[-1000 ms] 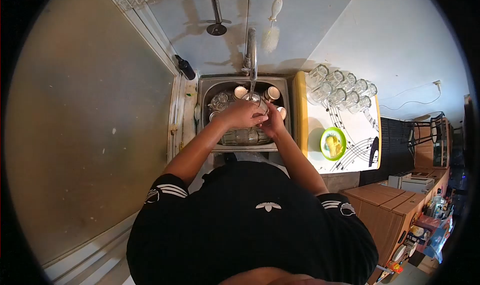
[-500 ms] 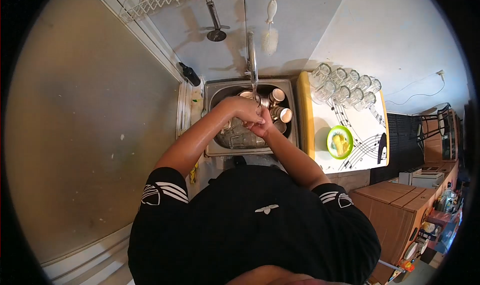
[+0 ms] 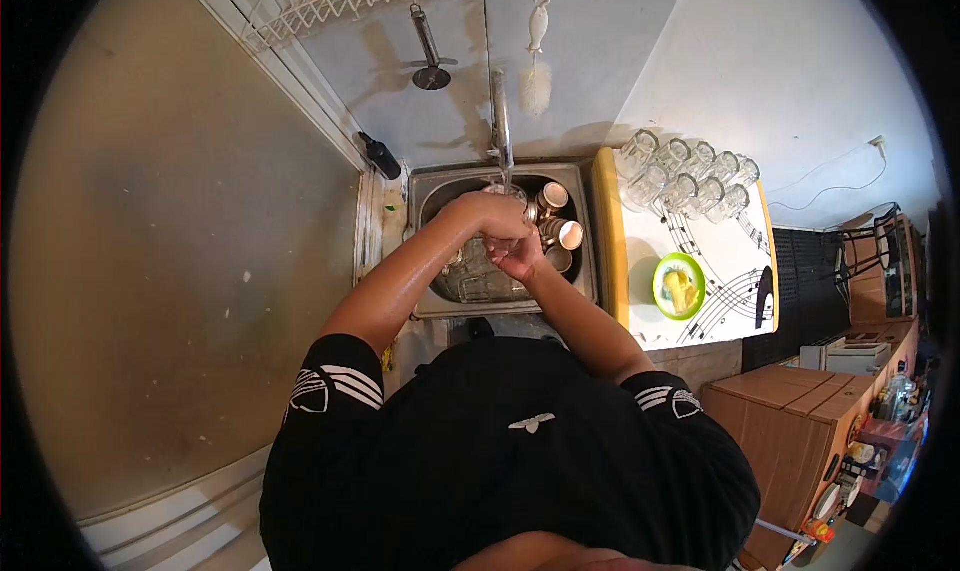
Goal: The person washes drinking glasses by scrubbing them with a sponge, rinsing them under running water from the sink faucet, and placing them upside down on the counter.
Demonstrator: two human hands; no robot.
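My left hand is over the sink, just below the tap, fingers bent and closed. My right hand is close against it, palm turned up and fingers curled. Whatever they hold is mostly hidden; something clear and glassy shows just beyond the left hand, under the running water. Clear glass mugs lie in the near part of the basin. Several brown cups with pale insides, one a tilted cup, are along the basin's right side.
Right of the sink, a table with a music-note top bears rows of clear glasses and a green bowl with a yellow sponge. A dark bottle is at the left. A white brush hangs above.
My hands stay together under the tap. The left hand has turned slightly and now covers more of the right hand's fingers. More of the glassy thing shows beyond the left hand.
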